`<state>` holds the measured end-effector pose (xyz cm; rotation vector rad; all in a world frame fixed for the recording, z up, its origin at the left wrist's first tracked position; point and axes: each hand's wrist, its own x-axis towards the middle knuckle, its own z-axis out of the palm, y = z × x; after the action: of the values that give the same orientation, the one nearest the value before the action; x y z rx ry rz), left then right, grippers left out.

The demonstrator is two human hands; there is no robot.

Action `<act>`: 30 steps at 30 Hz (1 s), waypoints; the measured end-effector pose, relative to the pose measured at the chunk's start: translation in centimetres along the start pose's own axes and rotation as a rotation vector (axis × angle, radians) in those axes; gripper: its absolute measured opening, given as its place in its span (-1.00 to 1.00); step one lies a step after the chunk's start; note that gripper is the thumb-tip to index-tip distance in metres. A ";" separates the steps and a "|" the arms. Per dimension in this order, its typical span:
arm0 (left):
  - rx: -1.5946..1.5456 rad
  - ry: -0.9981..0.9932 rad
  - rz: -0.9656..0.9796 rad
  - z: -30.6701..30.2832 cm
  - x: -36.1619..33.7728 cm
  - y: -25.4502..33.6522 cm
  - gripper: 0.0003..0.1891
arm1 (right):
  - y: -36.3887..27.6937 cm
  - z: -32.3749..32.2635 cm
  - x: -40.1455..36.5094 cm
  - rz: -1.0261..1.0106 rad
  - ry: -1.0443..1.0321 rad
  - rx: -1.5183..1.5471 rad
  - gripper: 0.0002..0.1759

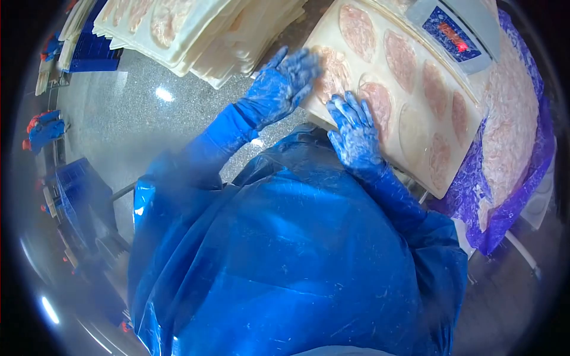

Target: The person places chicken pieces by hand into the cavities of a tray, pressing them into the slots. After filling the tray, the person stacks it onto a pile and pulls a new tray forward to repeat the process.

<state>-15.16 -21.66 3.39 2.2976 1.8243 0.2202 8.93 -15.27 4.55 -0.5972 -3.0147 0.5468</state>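
Note:
A pale mould sheet [409, 95] with oval hollows lies tilted at the upper right, most of its ovals filled with pink minced meat [401, 59]. One oval [414, 133] near the lower middle looks pale, without pink meat. My left hand [288, 77], in a blue glove smeared with white residue, is at the sheet's left edge beside a meat-filled oval [333, 74], fingers stretched out and slightly blurred. Spread fingers show on my right hand [356, 130], which rests on the sheet's lower edge, touching the rim near two filled ovals. Neither hand holds anything.
Stacked mould sheets [196, 35] stand at the upper left. A scale with a red display [452, 38] is at the upper right, beside a large heap of minced meat [510, 118] on purple film [504, 219]. Blue crates [89, 196] and several people are far left.

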 end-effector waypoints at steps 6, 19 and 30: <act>-0.008 0.292 -0.148 4.2 8.1 4.5 -0.30 | 2.6 -0.4 -2.3 0.098 0.514 0.307 -0.41; 0.019 0.266 -0.154 3.5 6.9 9.0 -0.31 | 7.4 -2.1 -12.8 0.469 0.650 0.644 -0.57; -1.317 0.408 -0.705 -2.0 8.5 8.0 -0.32 | 11.3 -3.1 -15.2 0.498 0.654 0.776 -0.61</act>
<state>-6.12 -14.97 7.29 0.7095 1.6426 1.3181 27.46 -10.10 4.34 -1.1475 -1.8319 1.1629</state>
